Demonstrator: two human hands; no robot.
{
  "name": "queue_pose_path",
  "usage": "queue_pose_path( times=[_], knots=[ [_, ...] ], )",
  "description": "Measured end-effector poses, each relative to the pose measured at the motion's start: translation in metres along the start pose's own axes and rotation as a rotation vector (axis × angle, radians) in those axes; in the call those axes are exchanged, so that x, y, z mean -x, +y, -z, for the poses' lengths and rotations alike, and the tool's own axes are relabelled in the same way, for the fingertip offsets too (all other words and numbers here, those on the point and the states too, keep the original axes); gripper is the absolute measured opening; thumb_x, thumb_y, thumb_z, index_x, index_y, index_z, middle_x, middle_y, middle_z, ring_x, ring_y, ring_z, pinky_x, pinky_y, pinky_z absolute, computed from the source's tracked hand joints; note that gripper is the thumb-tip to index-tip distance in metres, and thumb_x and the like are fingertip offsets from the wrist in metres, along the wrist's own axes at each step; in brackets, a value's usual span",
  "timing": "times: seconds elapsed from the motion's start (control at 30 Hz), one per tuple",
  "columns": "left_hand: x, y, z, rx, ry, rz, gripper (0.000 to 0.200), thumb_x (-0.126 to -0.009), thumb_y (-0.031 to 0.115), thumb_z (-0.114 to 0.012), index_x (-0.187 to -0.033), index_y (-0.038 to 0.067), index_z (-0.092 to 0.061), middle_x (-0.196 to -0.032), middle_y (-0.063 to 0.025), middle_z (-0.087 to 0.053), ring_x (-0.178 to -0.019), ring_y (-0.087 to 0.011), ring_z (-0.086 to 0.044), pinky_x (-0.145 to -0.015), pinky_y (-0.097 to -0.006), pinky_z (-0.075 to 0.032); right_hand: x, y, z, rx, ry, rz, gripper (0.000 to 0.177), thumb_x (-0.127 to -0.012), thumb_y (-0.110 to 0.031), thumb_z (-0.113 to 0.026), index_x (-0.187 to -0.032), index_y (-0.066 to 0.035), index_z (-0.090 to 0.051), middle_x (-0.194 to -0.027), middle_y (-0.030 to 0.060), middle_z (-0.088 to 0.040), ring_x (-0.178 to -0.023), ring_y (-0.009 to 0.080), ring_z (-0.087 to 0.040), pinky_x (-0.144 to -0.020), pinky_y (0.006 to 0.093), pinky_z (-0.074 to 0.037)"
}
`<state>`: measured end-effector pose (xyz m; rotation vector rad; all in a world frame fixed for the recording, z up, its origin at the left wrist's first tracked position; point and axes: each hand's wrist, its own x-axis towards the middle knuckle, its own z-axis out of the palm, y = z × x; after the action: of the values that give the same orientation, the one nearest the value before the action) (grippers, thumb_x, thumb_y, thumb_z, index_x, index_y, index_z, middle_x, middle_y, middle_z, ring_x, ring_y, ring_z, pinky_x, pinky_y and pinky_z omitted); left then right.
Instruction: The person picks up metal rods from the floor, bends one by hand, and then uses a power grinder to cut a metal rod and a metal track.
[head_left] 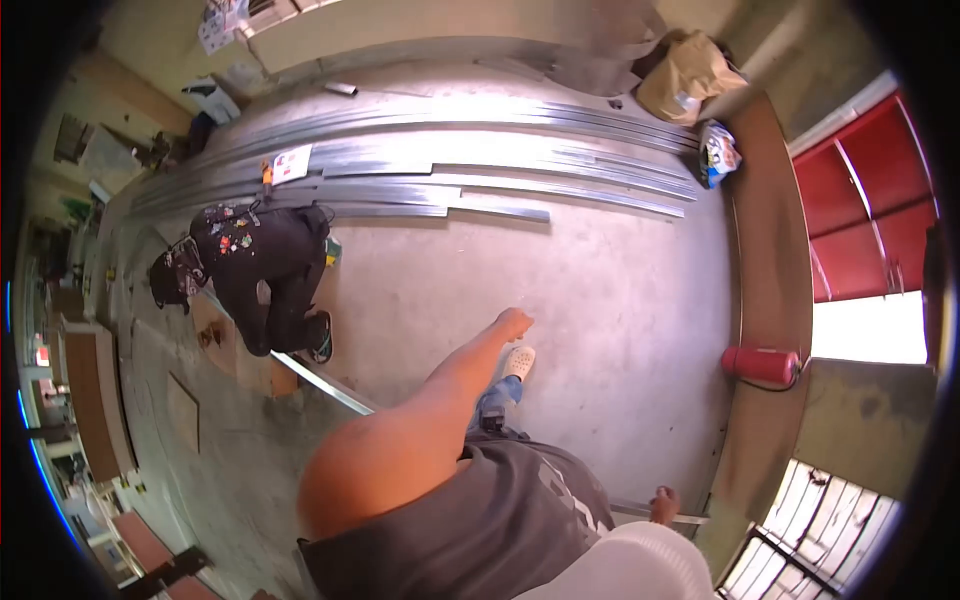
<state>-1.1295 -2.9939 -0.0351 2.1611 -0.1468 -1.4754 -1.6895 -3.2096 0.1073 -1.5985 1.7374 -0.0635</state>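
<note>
My left hand (515,323) is stretched out over the grey floor with its fingers curled in, just above a pale clog (519,363); no object shows in it. My right hand (663,505) is low on the right, its fingers round a thin metal profile (690,519). My torso hides part of that area. A metal strip (325,383) runs from the crouching person at the left to behind my left arm.
A person in dark clothes (265,250) crouches at the left beside a brown board (265,375). Long metal profiles (500,155) lie across the floor. A red cylinder (762,365), a paper bag (690,78) and a plastic bag (718,154) are at the right.
</note>
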Motion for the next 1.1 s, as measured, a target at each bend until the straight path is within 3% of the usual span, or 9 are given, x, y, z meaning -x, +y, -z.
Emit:
queue_pose_path(
  times=[0.2, 0.43, 0.67, 0.73, 0.77, 0.8, 0.9, 0.93, 1.1],
  knots=[
    [0.051, -0.059, 0.033, 0.665, 0.029, 0.199, 0.034, -0.088, 0.030, -0.058, -0.114, 0.008, -0.059, -0.105, -0.0084, -0.065, -0.079, -0.0198, -0.065, -0.068, -0.0353, -0.055, -0.053, -0.103, 0.051, 0.373, -0.118, 0.063, 0.017, -0.081, -0.011, -0.060, -0.087, 0.005, -0.066, -0.064, 0.0106, -0.059, -0.054, 0.0191, -0.055, -0.053, 0.0351, -0.045],
    [0.072, -0.097, 0.089, 1.011, 0.296, 0.249, 0.031, -0.088, 0.030, -0.058, -0.109, 0.007, -0.059, -0.098, -0.0061, -0.066, -0.071, -0.0171, -0.064, -0.059, -0.0328, -0.053, -0.256, -0.018, -0.036, 1.177, -0.674, 0.501, 0.023, -0.076, -0.019, -0.067, -0.092, -0.003, -0.069, -0.082, 0.0139, -0.069, -0.070, 0.0271, -0.066, -0.065, 0.0402, -0.051],
    [0.078, -0.146, 0.165, 1.218, 0.557, 0.391, 0.028, -0.090, 0.028, -0.057, -0.108, 0.007, -0.058, -0.095, -0.0072, -0.065, -0.071, -0.0181, -0.064, -0.054, -0.0311, -0.052, -0.301, -0.349, -0.324, 1.351, -0.913, 1.188, 0.026, -0.070, -0.026, -0.073, -0.090, -0.009, -0.071, -0.094, 0.0116, -0.069, -0.087, 0.0287, -0.066, -0.078, 0.0392, -0.052],
    [0.097, -0.137, 0.195, 1.136, 0.597, 0.590, 0.027, -0.091, 0.027, -0.057, -0.108, 0.007, -0.058, -0.095, -0.0076, -0.065, -0.071, -0.0188, -0.064, -0.055, -0.0320, -0.052, -0.414, -0.358, -0.457, 1.377, -0.652, 0.892, 0.019, -0.069, -0.028, -0.069, -0.077, -0.010, -0.070, -0.093, 0.0122, -0.068, -0.088, 0.0305, -0.064, -0.077, 0.0430, -0.051],
    [0.109, -0.140, 0.198, 1.130, 0.599, 0.620, 0.027, -0.091, 0.027, -0.057, -0.108, 0.007, -0.058, -0.095, -0.0076, -0.065, -0.071, -0.0188, -0.064, -0.055, -0.0320, -0.052, -0.409, -0.428, -0.483, 1.310, -0.660, 1.017, 0.020, -0.071, -0.030, -0.066, -0.077, -0.011, -0.071, -0.090, 0.0131, -0.068, -0.085, 0.0314, -0.064, -0.076, 0.0438, -0.051],
    [0.112, -0.142, 0.210, 1.139, 0.583, 0.643, 0.026, -0.091, 0.027, -0.056, -0.108, 0.007, -0.058, -0.094, -0.0080, -0.065, -0.071, -0.0192, -0.065, -0.055, -0.0331, -0.052, -0.365, -0.533, -0.486, 1.258, -0.637, 1.168, 0.022, -0.070, -0.031, -0.067, -0.078, -0.011, -0.071, -0.093, 0.0114, -0.069, -0.083, 0.0269, -0.066, -0.072, 0.0423, -0.052],
    [0.101, -0.154, 0.270, 1.223, 0.619, 0.619, 0.027, -0.090, 0.027, -0.056, -0.108, 0.007, -0.058, -0.095, -0.0088, -0.065, -0.073, -0.0199, -0.065, -0.057, -0.0349, -0.053, -0.262, -0.746, -0.532, 0.671, -0.650, 0.883, 0.032, -0.078, -0.029, -0.055, -0.083, 0.000, -0.068, -0.064, 0.0162, -0.065, -0.057, 0.0230, -0.064, -0.059, 0.0366, -0.050],
    [0.092, -0.150, 0.283, 1.299, 0.660, 0.583, 0.027, -0.090, 0.028, -0.057, -0.108, 0.007, -0.058, -0.096, -0.0092, -0.065, -0.074, -0.0202, -0.065, -0.058, -0.0356, -0.053, -0.263, -0.780, -0.566, 0.620, -0.559, 1.124, 0.032, -0.078, -0.027, -0.057, -0.091, 0.000, -0.069, -0.065, 0.0139, -0.065, -0.058, 0.0216, -0.065, -0.060, 0.0354, -0.051],
    [0.063, -0.090, 0.383, 1.292, 0.802, 0.465, 0.031, -0.089, 0.029, -0.055, -0.109, 0.005, -0.058, -0.100, -0.0093, -0.064, -0.080, -0.0217, -0.065, -0.064, -0.0349, -0.053, -0.147, -0.963, -0.636, 0.627, -0.697, 1.244, 0.031, -0.081, -0.024, -0.060, -0.102, -0.002, -0.067, -0.072, 0.0139, -0.068, -0.064, 0.0222, -0.066, -0.067, 0.0354, -0.051]
  ],
)
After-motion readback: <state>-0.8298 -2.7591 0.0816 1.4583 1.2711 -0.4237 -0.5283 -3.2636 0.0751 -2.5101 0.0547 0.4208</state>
